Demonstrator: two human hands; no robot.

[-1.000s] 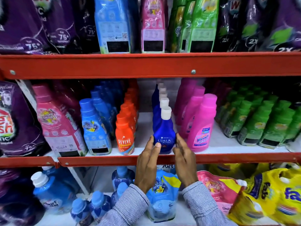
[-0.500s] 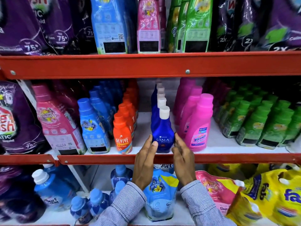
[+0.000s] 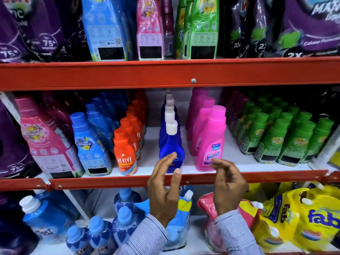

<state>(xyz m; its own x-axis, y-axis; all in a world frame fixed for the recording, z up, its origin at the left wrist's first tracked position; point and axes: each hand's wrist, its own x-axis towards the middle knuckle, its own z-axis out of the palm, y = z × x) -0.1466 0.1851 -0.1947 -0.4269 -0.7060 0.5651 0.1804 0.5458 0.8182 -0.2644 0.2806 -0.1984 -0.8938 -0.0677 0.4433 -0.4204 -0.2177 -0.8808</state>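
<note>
blue bottle (image 3: 171,150) with the white cap is standing upright at the front of its row on the middle shelf (image 3: 110,182), sitting between the orange revive bottle (image 3: 125,155) and the pink vanish bottle (image 3: 209,148). left hand (image 3: 163,190) is hovering right in front of it, fingers (image 3: 172,156) loosely bent and gripping nothing; cannot tell if a tip is touching the label. right hand (image 3: 228,186) is hanging before the pink vanish bottle, fingers relaxed, empty. row is looking lined up, so the facing is seeming about done, maybe a last nudge remaining

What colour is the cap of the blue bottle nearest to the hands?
White cap on the blue bottle; the head view shows it best.
</note>
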